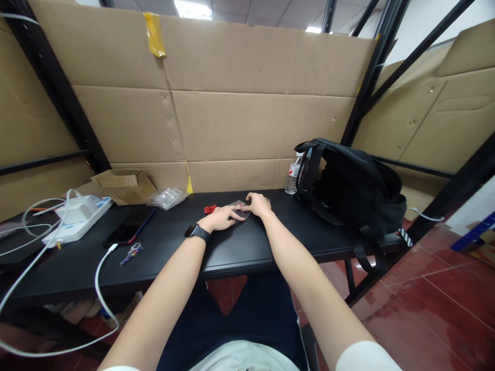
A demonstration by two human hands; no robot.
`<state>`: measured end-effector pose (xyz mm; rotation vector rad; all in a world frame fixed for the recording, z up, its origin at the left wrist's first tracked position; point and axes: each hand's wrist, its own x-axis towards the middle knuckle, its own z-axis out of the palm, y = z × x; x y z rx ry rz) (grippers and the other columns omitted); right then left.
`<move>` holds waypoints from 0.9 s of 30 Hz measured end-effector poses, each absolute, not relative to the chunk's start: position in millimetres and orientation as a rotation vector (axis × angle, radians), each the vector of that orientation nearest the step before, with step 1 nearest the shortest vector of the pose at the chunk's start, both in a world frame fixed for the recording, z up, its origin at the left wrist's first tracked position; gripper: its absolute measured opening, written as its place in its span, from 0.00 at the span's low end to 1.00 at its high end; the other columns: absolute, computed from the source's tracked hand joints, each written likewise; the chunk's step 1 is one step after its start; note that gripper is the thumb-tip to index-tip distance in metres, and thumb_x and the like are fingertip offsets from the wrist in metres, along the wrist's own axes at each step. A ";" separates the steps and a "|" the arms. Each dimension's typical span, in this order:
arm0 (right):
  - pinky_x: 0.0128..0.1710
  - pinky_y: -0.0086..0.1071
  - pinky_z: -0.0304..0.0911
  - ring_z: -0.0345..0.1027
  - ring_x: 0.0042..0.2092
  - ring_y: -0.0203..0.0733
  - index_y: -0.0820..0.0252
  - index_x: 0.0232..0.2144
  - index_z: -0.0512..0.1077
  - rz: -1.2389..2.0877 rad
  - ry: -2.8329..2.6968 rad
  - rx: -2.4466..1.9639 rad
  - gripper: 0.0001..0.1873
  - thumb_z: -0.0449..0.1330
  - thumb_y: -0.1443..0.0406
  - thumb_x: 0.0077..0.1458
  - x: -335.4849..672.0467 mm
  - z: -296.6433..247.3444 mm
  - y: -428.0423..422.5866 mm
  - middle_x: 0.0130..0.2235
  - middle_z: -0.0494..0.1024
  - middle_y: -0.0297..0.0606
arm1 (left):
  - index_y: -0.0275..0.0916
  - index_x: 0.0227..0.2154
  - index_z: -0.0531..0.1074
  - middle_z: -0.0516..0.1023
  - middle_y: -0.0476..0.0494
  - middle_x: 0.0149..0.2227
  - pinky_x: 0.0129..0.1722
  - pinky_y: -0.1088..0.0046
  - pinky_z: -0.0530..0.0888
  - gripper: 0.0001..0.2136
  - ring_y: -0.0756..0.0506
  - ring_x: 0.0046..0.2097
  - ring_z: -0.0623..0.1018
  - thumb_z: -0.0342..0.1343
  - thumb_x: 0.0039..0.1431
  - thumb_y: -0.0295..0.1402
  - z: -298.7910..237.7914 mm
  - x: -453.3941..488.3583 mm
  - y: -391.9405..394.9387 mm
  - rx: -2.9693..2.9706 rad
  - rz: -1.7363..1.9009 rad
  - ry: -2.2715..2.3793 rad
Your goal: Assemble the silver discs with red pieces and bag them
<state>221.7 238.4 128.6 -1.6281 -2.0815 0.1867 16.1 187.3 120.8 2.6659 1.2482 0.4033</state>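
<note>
A small clear plastic bag (243, 212) with something reddish inside lies on the black table between my hands. My left hand (222, 218), with a dark watch on its wrist, rests on the bag's left side, fingers stretched out and apart. From the right, my right hand (259, 203) pinches the bag between thumb and fingers. What exactly is in the bag is too small to make out. Just left of my left hand lies a red bundle (210, 208) that looks like coiled cord.
On the right stand a black backpack (348, 185) and a water bottle (293, 175). To the left are a phone (129, 226), a small keychain-like item (132, 253), a white power strip (79, 221) with cables, a crumpled plastic bag (168, 198) and a cardboard box (126, 186). Cardboard walls (232, 118) enclose the table.
</note>
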 end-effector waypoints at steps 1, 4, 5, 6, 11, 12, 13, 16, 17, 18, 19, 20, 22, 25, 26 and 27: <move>0.43 0.36 0.65 0.75 0.45 0.50 0.53 0.42 0.76 0.178 -2.067 -1.631 0.26 0.75 0.51 0.42 220.3 128.2 238.1 0.44 0.81 0.42 | 0.58 0.49 0.80 0.65 0.59 0.68 0.66 0.63 0.63 0.19 0.42 0.68 0.64 0.58 0.58 0.29 121.1 16.3 187.4 2.671 0.411 1.254; 0.41 0.34 0.64 0.75 0.44 0.48 0.56 0.43 0.77 0.233 -2.103 -1.544 0.22 0.72 0.53 0.48 217.7 128.1 237.3 0.44 0.81 0.44 | 0.57 0.45 0.81 0.69 0.57 0.65 0.65 0.63 0.64 0.18 0.42 0.66 0.68 0.57 0.58 0.28 124.0 16.0 186.4 2.691 0.471 1.289; 0.40 0.33 0.64 0.74 0.42 0.45 0.56 0.43 0.77 0.273 -2.142 -1.492 0.21 0.72 0.55 0.48 217.9 128.7 237.2 0.42 0.81 0.42 | 0.56 0.43 0.82 0.72 0.56 0.63 0.64 0.62 0.64 0.17 0.42 0.64 0.70 0.56 0.58 0.27 125.4 15.5 185.7 2.694 0.503 1.311; 0.39 0.31 0.63 0.74 0.40 0.43 0.56 0.43 0.77 0.318 -2.190 -1.440 0.21 0.73 0.56 0.47 218.7 129.8 237.2 0.40 0.81 0.39 | 0.55 0.42 0.81 0.74 0.55 0.61 0.63 0.62 0.65 0.16 0.41 0.63 0.71 0.56 0.58 0.26 126.7 15.1 184.9 2.691 0.543 1.341; 0.39 0.26 0.63 0.71 0.38 0.35 0.56 0.45 0.78 0.403 -2.245 -1.228 0.14 0.66 0.60 0.56 230.2 136.6 240.5 0.39 0.80 0.34 | 0.50 0.52 0.71 0.78 0.46 0.52 0.53 0.59 0.69 0.24 0.38 0.55 0.75 0.60 0.51 0.26 126.4 18.5 181.2 2.593 0.761 1.624; 0.40 0.26 0.63 0.71 0.39 0.35 0.57 0.45 0.78 0.389 -2.222 -1.218 0.13 0.63 0.63 0.58 232.8 137.0 241.6 0.40 0.80 0.35 | 0.49 0.52 0.71 0.78 0.45 0.51 0.52 0.58 0.69 0.23 0.37 0.54 0.75 0.61 0.52 0.27 125.0 20.9 180.9 2.575 0.778 1.675; 0.40 0.27 0.63 0.71 0.39 0.35 0.58 0.45 0.78 0.373 -2.205 -1.223 0.12 0.63 0.66 0.58 235.0 136.9 242.5 0.40 0.80 0.35 | 0.48 0.49 0.72 0.78 0.44 0.50 0.52 0.58 0.68 0.20 0.36 0.54 0.75 0.61 0.53 0.29 123.5 23.6 180.6 2.562 0.786 1.708; 0.39 0.27 0.63 0.70 0.37 0.36 0.57 0.41 0.80 0.364 -2.220 -1.263 0.18 0.70 0.72 0.44 238.0 134.6 243.1 0.40 0.79 0.34 | 0.46 0.39 0.75 0.80 0.44 0.47 0.53 0.57 0.65 0.07 0.36 0.53 0.75 0.60 0.57 0.34 120.7 30.5 180.3 2.536 0.794 1.723; 0.39 0.27 0.63 0.70 0.36 0.36 0.56 0.39 0.81 0.371 -2.229 -1.265 0.20 0.72 0.72 0.40 237.9 133.9 242.4 0.40 0.79 0.33 | 0.45 0.37 0.76 0.81 0.44 0.46 0.54 0.57 0.64 0.04 0.37 0.53 0.75 0.59 0.58 0.34 120.8 31.3 180.2 2.524 0.799 1.716; 0.39 0.27 0.63 0.70 0.36 0.36 0.55 0.37 0.81 0.379 -2.233 -1.262 0.19 0.73 0.72 0.39 237.3 133.6 241.5 0.39 0.80 0.33 | 0.45 0.35 0.76 0.82 0.45 0.45 0.54 0.57 0.63 0.03 0.37 0.52 0.76 0.59 0.59 0.35 121.5 31.2 180.2 2.508 0.811 1.712; 0.39 0.27 0.63 0.71 0.36 0.36 0.55 0.35 0.81 0.387 -2.231 -1.254 0.16 0.73 0.70 0.40 236.6 133.8 240.5 0.38 0.80 0.32 | 0.46 0.35 0.76 0.82 0.46 0.44 0.55 0.57 0.62 0.04 0.38 0.51 0.77 0.58 0.60 0.35 122.6 30.0 180.3 2.487 0.827 1.713; 0.39 0.27 0.63 0.71 0.36 0.37 0.55 0.33 0.82 0.394 -2.225 -1.245 0.12 0.73 0.69 0.42 235.8 134.4 239.5 0.37 0.80 0.32 | 0.46 0.35 0.77 0.83 0.47 0.43 0.55 0.57 0.62 0.04 0.39 0.50 0.78 0.57 0.61 0.36 124.1 27.8 180.5 2.460 0.848 1.718; 0.39 0.28 0.63 0.72 0.36 0.37 0.57 0.30 0.82 0.412 -2.205 -1.227 0.04 0.70 0.68 0.48 234.8 136.3 238.3 0.35 0.81 0.33 | 0.46 0.36 0.77 0.84 0.49 0.41 0.55 0.58 0.62 0.05 0.40 0.47 0.80 0.57 0.62 0.37 127.2 21.7 181.8 2.393 0.897 1.741; 0.39 0.28 0.64 0.73 0.35 0.38 0.58 0.31 0.81 0.451 -2.163 -1.215 0.03 0.68 0.66 0.51 234.9 138.8 238.8 0.31 0.82 0.34 | 0.46 0.37 0.77 0.85 0.50 0.41 0.52 0.62 0.66 0.06 0.42 0.45 0.81 0.57 0.61 0.38 129.8 12.4 185.8 2.277 0.963 1.772; 0.38 0.29 0.65 0.73 0.34 0.38 0.59 0.31 0.81 0.466 -2.150 -1.214 0.04 0.68 0.65 0.51 235.1 139.1 239.4 0.31 0.82 0.34 | 0.46 0.37 0.77 0.85 0.50 0.41 0.50 0.64 0.68 0.06 0.43 0.44 0.82 0.57 0.61 0.38 129.9 10.3 187.4 2.241 0.979 1.774; 0.38 0.29 0.65 0.74 0.33 0.38 0.59 0.32 0.81 0.482 -2.137 -1.213 0.05 0.69 0.64 0.51 235.1 139.0 240.0 0.30 0.82 0.34 | 0.46 0.37 0.77 0.85 0.50 0.41 0.49 0.65 0.69 0.06 0.43 0.44 0.82 0.57 0.61 0.38 129.6 9.0 189.0 2.208 0.992 1.771</move>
